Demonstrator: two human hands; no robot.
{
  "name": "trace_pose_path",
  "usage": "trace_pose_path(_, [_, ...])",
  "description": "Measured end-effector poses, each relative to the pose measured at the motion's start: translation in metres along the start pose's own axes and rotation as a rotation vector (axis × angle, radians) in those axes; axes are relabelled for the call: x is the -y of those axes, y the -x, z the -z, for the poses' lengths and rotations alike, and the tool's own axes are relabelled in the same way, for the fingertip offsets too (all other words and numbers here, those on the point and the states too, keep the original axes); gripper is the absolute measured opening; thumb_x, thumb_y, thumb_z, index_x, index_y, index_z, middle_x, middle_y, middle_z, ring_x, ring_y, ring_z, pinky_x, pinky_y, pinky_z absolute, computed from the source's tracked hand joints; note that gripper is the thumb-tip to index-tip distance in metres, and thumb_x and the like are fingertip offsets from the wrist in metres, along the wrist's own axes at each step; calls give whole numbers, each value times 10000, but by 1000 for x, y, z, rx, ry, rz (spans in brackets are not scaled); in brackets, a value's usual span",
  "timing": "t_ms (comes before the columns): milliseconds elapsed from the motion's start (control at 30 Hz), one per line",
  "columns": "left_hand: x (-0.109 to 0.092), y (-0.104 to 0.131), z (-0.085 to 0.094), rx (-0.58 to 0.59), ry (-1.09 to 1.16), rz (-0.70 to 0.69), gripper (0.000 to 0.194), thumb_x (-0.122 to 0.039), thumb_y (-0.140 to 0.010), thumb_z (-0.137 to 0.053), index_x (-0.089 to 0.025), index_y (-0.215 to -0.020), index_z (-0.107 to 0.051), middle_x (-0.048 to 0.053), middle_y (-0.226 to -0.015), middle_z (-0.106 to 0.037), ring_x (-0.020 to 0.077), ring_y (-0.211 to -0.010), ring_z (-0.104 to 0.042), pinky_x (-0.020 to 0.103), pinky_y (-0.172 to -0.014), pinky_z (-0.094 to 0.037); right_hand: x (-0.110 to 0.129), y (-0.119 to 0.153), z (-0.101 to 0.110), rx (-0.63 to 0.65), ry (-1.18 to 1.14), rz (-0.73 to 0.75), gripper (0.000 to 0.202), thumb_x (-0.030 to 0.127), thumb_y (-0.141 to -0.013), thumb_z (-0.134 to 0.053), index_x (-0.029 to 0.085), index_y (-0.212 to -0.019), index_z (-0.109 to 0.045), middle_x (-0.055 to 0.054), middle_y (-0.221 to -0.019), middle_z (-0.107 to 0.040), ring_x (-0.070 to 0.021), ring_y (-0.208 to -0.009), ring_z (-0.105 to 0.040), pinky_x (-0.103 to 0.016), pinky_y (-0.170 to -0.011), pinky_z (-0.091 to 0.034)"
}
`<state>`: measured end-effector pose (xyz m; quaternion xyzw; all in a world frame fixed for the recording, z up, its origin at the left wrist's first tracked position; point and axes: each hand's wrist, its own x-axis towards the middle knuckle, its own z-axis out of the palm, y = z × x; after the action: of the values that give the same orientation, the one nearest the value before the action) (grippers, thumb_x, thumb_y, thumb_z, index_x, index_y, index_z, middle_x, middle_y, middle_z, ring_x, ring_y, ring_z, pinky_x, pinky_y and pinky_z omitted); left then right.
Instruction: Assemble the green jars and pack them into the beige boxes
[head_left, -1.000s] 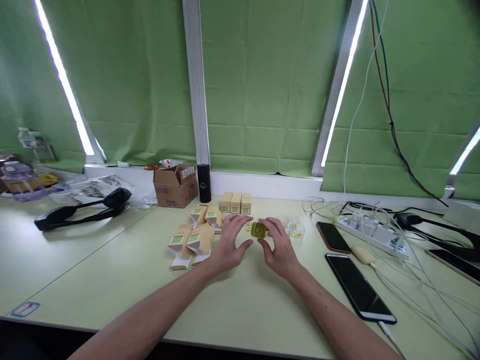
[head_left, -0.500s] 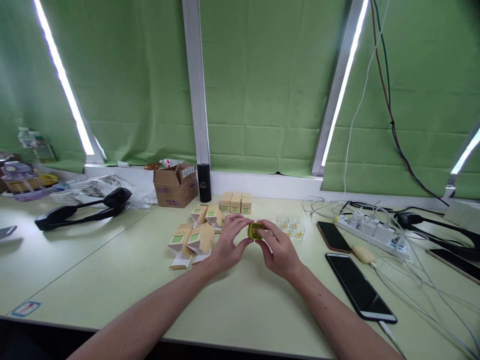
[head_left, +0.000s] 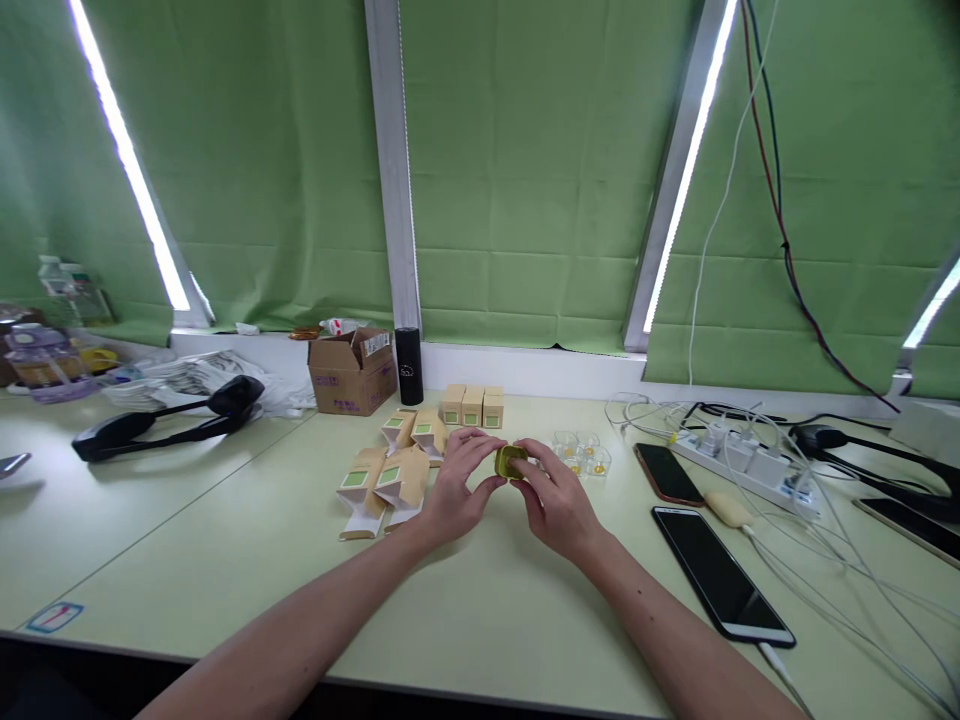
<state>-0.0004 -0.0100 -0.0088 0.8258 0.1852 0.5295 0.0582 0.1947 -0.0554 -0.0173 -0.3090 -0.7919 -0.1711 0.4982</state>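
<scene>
One small piece (head_left: 503, 461), olive-yellow, squarish, rounded corners, rimmed

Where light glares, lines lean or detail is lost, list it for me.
Head view: light burns out beside the green blinds; the side window posts splay outward toward the top. Head view again: the table shows a pale sheen at far left; fine detail on the olive piece between the hands is lost.

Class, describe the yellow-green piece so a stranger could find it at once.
Above the pale table, the left hand and right hand nearly meet. Between them is the yellow-green piece. Unlike the clear cups nearby, it is coloured and held.
</scene>
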Motion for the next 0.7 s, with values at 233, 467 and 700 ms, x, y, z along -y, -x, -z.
trace_pose_path(233, [-1,0,0,-13,3,0,409,-182,-925,-695,-261,-1322,-634,100,-1184,-713,297,-1228,-525,518,-1022,-499,0,2,-1,-36,-21,8,354,59,-983,-495,213,-1291,-576,-193,-1312,-605,-277,-1195,-646,-424,-897,-629])
trace_pose_path(467, [-2,-1,0,-28,-5,-25,400,-191,-923,-702,-248,-1313,-636,105,-1170,-717,296,-1211,-535,522,-1012,-505,1,0,0,-41,-6,33,383,23,-964,-495,180,-1303,-579,-212,-1312,-592,-293,-1221,-627,-440,-914,-621])
trace_pose_path(700, [-1,-1,0,-23,-9,-14,395,-219,-927,-703,-249,-1317,-644,110,-1165,-720,306,-1207,-551,537,-1004,-513,1,1,0,-26,-39,-2,371,51,-983,-482,215,-1303,-574,-191,-1323,-602,-288,-1238,-632,-457,-929,-621])
